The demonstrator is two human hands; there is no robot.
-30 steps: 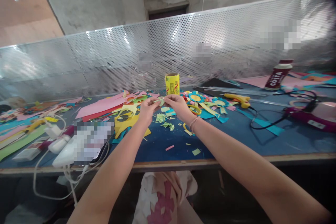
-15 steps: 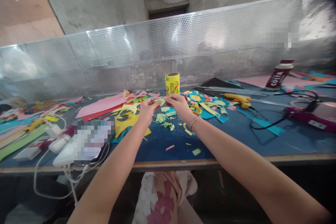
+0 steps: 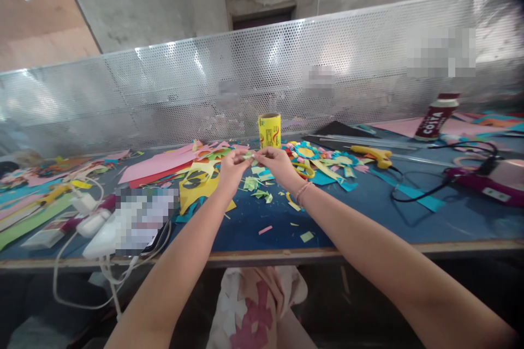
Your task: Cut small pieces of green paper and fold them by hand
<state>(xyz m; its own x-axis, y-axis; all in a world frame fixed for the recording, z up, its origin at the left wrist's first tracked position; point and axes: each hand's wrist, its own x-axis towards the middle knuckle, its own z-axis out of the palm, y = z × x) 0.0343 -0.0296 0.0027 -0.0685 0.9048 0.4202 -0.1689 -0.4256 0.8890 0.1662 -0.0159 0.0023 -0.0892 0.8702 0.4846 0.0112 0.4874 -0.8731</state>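
Observation:
My left hand point(image 3: 234, 168) and my right hand point(image 3: 277, 164) meet over the middle of the table, fingertips pinched together. Between them is a small light-green paper piece point(image 3: 248, 155), mostly covered by the fingers. Just behind the hands a yellow cardboard tube point(image 3: 269, 131) stands upright. Green paper scraps point(image 3: 262, 195) lie below the fingers. To the left, a yellow paper sheet with cut-out holes point(image 3: 192, 199) lies beside my left wrist. Blue and yellow paper flowers point(image 3: 305, 151) lie to the right of my right hand, near yellow-handled scissors point(image 3: 305, 170).
Pink paper sheets point(image 3: 159, 166) lie at left, behind a phone point(image 3: 147, 223) and white charger cables point(image 3: 61, 278). On the right are a yellow glue gun point(image 3: 374, 156), a purple power strip point(image 3: 487, 185) and a brown bottle point(image 3: 437, 117). A perforated metal screen point(image 3: 164, 92) borders the back.
The green paper has turned or folded between my fingers and shows less of its face. My fingertips have come closer together; the things on the table stay put.

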